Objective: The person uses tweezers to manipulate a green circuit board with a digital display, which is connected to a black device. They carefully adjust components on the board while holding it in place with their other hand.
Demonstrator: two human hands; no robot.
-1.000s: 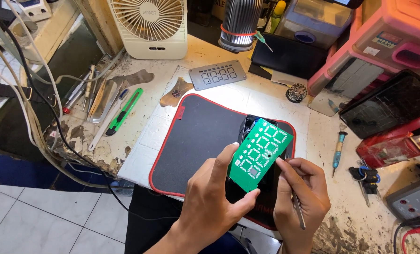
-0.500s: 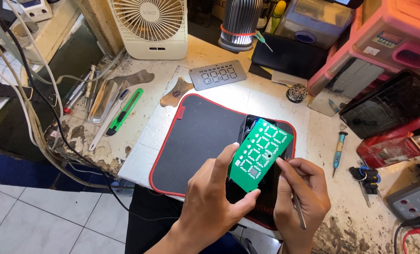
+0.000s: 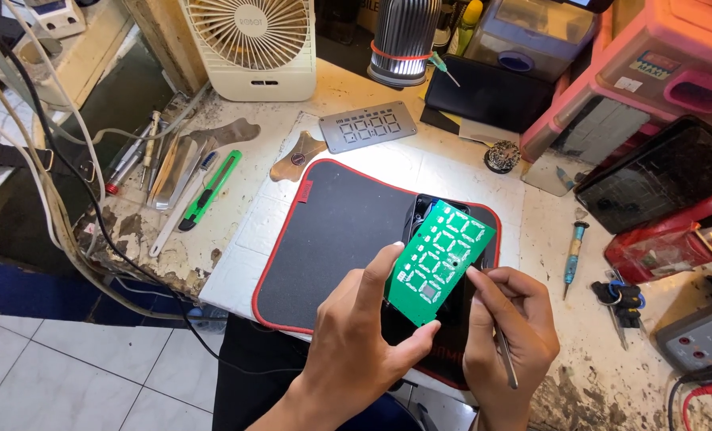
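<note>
Green circuit board (image 3: 442,262), pinched at its lower end by the left hand (image 3: 356,351): index finger flat along the left edge, thumb clamped under the bottom corner. Board tilts up and away from the fingers, long axis running from lower left to upper right, printed digit outlines facing the camera. Right hand (image 3: 509,335) sits just beside the board's right edge, fingers closed on a thin metal tool (image 3: 506,357); index fingertip rests near a spot at mid-board. Tool's working tip is hidden behind the fingers, so contact with the board cannot be told. Right hand is the nearer one to that spot. Under the board lies a black housing (image 3: 434,209), mostly covered, on a black mat with red trim (image 3: 332,231). Beyond the mat, well apart, a grey metal stencil (image 3: 369,125) and a blue-handled screwdriver (image 3: 573,254) lie on the worn bench.
</note>
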